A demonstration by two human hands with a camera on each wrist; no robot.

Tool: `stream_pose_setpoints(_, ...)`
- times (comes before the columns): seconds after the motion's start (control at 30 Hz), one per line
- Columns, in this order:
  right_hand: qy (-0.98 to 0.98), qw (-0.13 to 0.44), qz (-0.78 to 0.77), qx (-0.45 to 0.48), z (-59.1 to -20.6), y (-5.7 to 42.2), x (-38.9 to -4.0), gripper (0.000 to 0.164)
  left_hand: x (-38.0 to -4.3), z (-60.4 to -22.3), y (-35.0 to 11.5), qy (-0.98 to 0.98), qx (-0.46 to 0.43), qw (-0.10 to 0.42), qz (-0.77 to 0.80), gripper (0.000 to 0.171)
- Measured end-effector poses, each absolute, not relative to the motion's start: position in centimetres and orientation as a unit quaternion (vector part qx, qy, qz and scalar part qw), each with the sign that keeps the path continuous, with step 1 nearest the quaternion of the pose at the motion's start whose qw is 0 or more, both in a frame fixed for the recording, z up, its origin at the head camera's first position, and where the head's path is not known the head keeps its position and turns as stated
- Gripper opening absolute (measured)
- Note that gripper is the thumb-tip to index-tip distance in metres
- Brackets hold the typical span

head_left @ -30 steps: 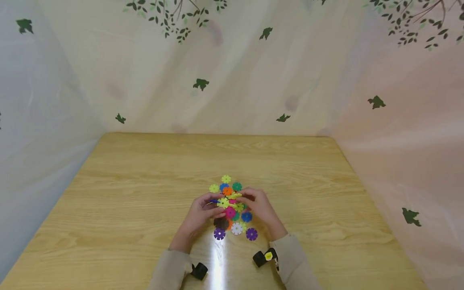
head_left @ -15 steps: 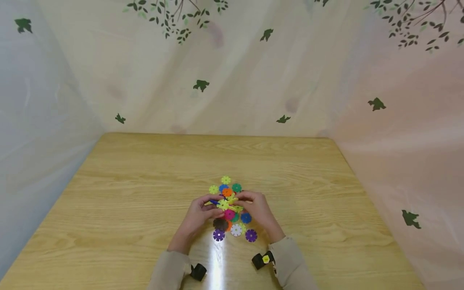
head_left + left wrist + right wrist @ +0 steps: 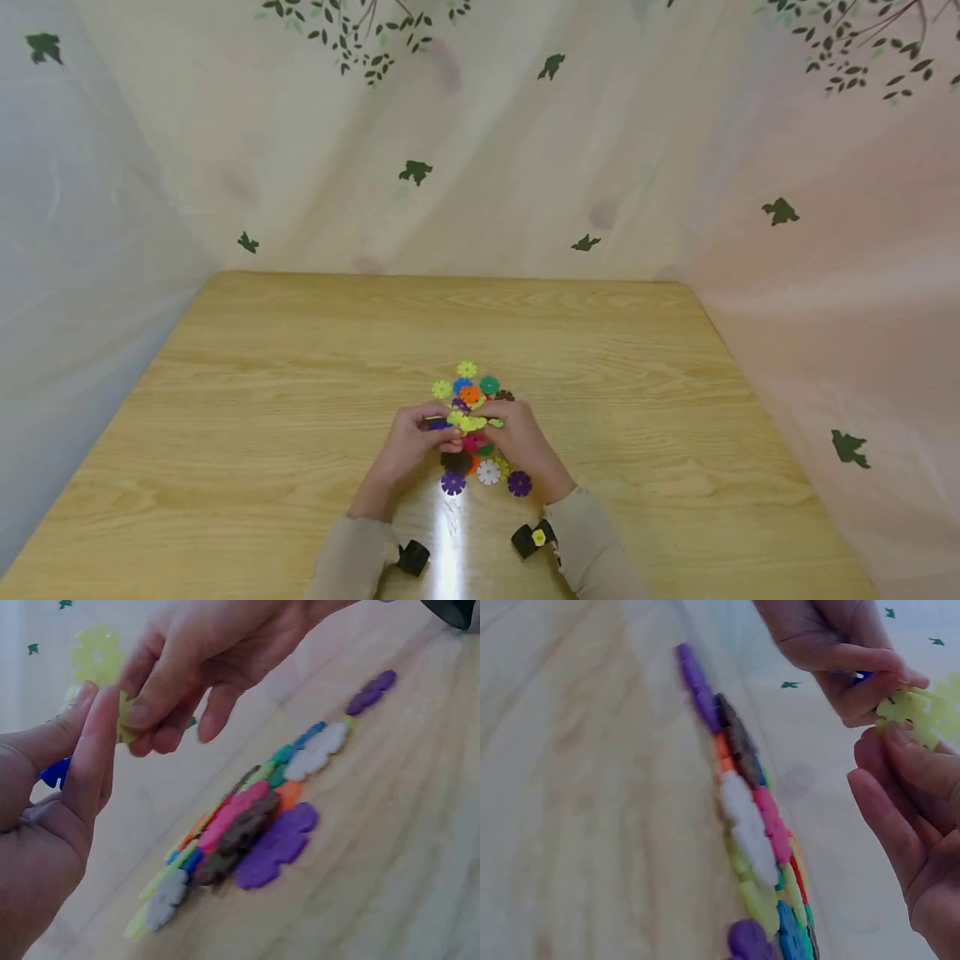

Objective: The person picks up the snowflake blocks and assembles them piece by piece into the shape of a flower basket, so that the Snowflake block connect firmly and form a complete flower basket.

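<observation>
Both hands meet above a pile of flower-shaped plastic discs with notched edges. My left hand [image 3: 405, 450] pinches joined pieces between thumb and fingers: yellow discs [image 3: 97, 654] and a blue disc [image 3: 55, 774] partly hidden in the palm side. A yellow disc [image 3: 906, 712] is pinched by my right hand [image 3: 531, 442] against the pieces in the left hand. Fingers cover where the discs meet, so I cannot tell how far they are slotted together. Below lie a purple disc [image 3: 453, 483], a white disc [image 3: 316, 752], a dark brown disc [image 3: 737, 741] and a pink disc [image 3: 772, 825].
The loose discs overlap on the wooden table [image 3: 262, 400]. Farther back in the pile are a green disc [image 3: 490, 385] and an orange disc [image 3: 469, 394]. A pale curtain [image 3: 480, 167] with leaf prints hangs behind the table.
My right hand has moved left and closer to the left hand, bringing its yellow disc against the held pieces. The left hand has barely moved, and a brown disc at the pile's right is uncovered.
</observation>
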State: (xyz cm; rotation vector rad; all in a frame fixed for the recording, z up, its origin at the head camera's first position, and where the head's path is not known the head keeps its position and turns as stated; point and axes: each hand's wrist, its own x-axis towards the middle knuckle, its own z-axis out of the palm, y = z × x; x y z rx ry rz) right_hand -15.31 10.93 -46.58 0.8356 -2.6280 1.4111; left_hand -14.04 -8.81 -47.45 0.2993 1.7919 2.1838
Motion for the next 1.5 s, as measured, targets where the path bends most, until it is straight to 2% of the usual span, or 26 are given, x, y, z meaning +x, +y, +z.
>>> stream_pose_setpoints(0.1, -0.843, 0.033, 0.458, 0.279, -46.4, 11.1, -15.4, 0.019, -14.1, -47.3, -9.1, 0.632, 0.095, 0.148, 0.755, 0.034)
stream_pose_setpoints(0.23, -0.831, 0.000, 0.491, 0.261, -46.3, 11.5, -15.5, 0.011, -14.3, -47.4, -9.7, 0.644, 0.091, 0.148, 0.745, 0.037)
stream_pose_setpoints(0.4, -0.822, -0.026, 0.513, 0.246, -46.5, 11.9, -15.6, 0.012, -14.5, -47.5, -9.9, 0.643, 0.093, 0.154, 0.745, 0.031)
stream_pose_setpoints(0.67, -0.852, 0.077, 0.400, 0.328, -46.4, 11.9, -15.8, 0.010, -14.7, -48.0, -9.7, 0.642, 0.089, 0.148, 0.747, 0.031)
stream_pose_setpoints(0.83, -0.853, 0.107, 0.377, 0.344, -46.2, 12.0, -15.7, 0.010, -14.6, -47.9, -9.2, 0.646, 0.068, 0.141, 0.747, 0.030)
stream_pose_setpoints(1.13, -0.855, 0.096, 0.392, 0.326, -46.2, 12.0, -15.7, 0.008, -14.6, -47.8, -9.0, 0.614, 0.062, 0.152, 0.772, 0.047)
stream_pose_setpoints(1.5, -0.828, 0.050, 0.441, 0.343, -46.2, 12.4, -15.7, 0.010, -14.4, -47.7, -9.0, 0.634, 0.061, 0.164, 0.753, 0.033)
